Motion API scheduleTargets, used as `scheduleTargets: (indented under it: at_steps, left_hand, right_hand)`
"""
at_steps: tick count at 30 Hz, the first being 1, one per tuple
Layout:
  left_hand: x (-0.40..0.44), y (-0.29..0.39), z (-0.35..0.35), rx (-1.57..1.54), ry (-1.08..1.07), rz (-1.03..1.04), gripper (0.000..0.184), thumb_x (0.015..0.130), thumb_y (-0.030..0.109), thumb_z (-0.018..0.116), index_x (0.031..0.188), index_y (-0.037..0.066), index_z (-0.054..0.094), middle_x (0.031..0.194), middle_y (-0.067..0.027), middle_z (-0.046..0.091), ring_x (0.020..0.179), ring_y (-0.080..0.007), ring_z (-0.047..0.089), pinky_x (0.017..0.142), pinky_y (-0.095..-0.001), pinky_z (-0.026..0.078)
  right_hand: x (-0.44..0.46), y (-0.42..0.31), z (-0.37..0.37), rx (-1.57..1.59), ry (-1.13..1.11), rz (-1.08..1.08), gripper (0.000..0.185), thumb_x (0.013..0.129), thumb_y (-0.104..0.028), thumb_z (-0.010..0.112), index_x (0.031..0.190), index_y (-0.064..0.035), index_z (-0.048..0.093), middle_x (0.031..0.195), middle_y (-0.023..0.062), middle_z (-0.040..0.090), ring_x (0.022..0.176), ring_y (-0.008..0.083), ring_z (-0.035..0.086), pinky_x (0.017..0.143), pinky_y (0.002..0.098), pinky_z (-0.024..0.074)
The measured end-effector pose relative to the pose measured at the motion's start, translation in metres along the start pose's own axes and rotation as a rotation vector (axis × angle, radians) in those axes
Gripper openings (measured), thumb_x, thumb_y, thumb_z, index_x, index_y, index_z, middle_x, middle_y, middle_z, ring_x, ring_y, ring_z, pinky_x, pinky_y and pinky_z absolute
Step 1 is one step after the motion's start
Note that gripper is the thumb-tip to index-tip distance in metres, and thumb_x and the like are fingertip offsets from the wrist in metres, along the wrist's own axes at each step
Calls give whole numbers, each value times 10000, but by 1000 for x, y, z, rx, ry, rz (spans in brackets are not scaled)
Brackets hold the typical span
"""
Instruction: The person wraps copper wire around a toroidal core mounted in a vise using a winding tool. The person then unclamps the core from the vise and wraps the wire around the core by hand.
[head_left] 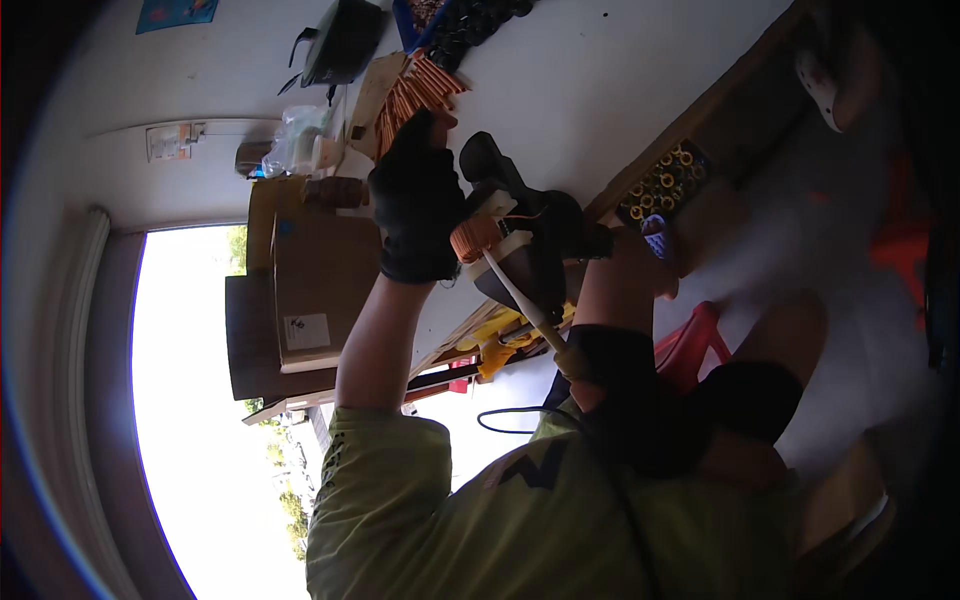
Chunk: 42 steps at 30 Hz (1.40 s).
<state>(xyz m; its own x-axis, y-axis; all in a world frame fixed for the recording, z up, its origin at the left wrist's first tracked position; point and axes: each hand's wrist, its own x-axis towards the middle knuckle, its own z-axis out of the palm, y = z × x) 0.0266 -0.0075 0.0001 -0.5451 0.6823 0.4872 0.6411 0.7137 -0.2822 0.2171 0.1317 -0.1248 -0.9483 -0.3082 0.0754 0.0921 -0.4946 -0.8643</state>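
The head view is turned on its side. My left hand (420, 205), in a black fingerless glove, bends around a black device (545, 220) that has an orange ribbed part (475, 238) and a thin loose wire. How its fingers grip is partly hidden. My right hand (588, 392), mostly in shadow, closes round the yellow handle of a soldering iron (530, 308). The pale shaft slants up from that hand, its tip at or close to the ribbed part. A dark cord (500, 415) loops beside the handle.
Many thin copper-coloured rods (425, 85) lie on the white table (590, 75), near a black lidded container (345, 40). Cardboard boxes (325, 280) stand by the bright opening. A tray of yellow rings (665, 180) sits low down. A red stool (690, 345) shows between my legs.
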Motion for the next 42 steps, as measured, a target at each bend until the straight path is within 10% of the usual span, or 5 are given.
scheduleTargets:
  at_steps: [9,16,28,38,42]
  left_hand:
    - [-15,2,-47,-1065,-105,-486,305,796,222,608,1055,59,596,887,-91,576,808,-148,547,645,-260,442]
    - [-20,61,-81,200,-545,552,229,758,267,609,920,105,627,761,-45,587,680,-167,598,510,-277,481]
    - [33,88,-69,-117,-771,881,168,747,233,617,902,172,642,799,-12,614,671,-176,598,548,-284,471]
    - [82,12,-8,-927,-951,93,187,803,101,579,972,22,565,876,-25,574,782,-90,546,716,-237,481]
    - [82,16,-21,-633,-912,14,172,746,92,574,904,27,558,838,-38,555,732,-112,530,676,-240,452]
  right_hand:
    - [-31,6,-30,-49,-91,89,220,905,-205,485,1060,-49,490,858,52,520,821,135,506,740,234,426]
    - [-50,20,-52,-77,-87,140,221,908,-185,481,1084,-51,480,895,51,521,866,131,502,771,226,419]
    - [-70,34,-72,-96,-73,181,233,913,-151,475,1125,-54,462,959,49,523,944,123,495,823,211,408]
    - [-84,103,-87,89,-189,243,189,924,-93,440,1103,-39,465,974,43,538,984,115,496,826,201,419]
    - [-79,59,-84,35,-60,215,126,909,-87,456,1022,-43,490,939,37,567,957,130,519,782,223,441]
